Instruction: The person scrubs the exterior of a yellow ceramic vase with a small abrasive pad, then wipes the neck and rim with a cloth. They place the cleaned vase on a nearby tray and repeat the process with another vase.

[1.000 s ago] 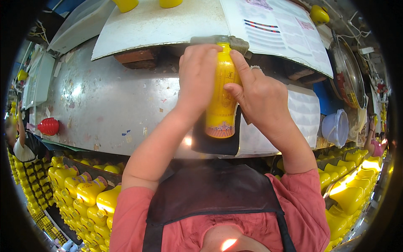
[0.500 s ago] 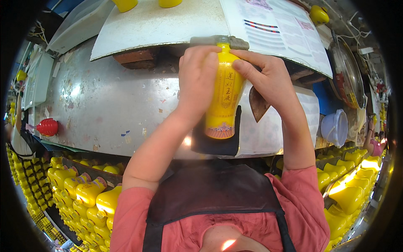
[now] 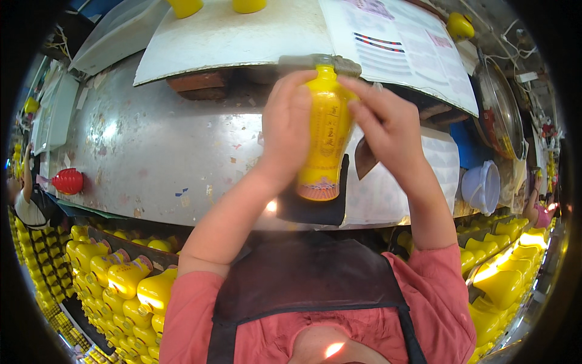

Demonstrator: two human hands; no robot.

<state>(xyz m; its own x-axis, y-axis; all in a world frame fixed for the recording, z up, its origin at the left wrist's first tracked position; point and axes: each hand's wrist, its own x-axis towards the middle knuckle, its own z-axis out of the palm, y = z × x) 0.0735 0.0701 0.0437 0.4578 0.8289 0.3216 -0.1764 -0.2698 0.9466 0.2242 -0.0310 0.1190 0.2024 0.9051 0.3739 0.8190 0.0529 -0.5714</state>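
Metal worktable [image 3: 170, 151], scuffed & flecked w/ scraps, fills the scene; white board [image 3: 254, 39] runs along its far side, printed sheets [image 3: 418, 70] on the board's R part. Worker in pink shirt & dark apron [image 3: 309, 279] is at the near edge, w/ rows of yellow bottles [image 3: 127, 276] to L & R. Pale paper [image 3: 388, 200] covers the table just R of a black pad [image 3: 312, 213].

On the pad lies one yellow bottle [image 3: 323, 133], decorated side up, neck pointing away fm worker, patterned band nr base. L hand [image 3: 288, 124] curls along bottle's L side, fingers pressed to it nr the shoulder. R hand [image 3: 388, 121], blurred, has thumb & fingertips at bottle's R shoulder; can't say if they pinch or merely touch.

Pale bucket [image 3: 481, 187] is far R, red item [image 3: 68, 181] far L. Grey roll [image 3: 347, 65] is nr bottle's neck. Smallest: dark pointed piece [image 3: 365, 159] jutting fm under R hand, hold on it unclear.
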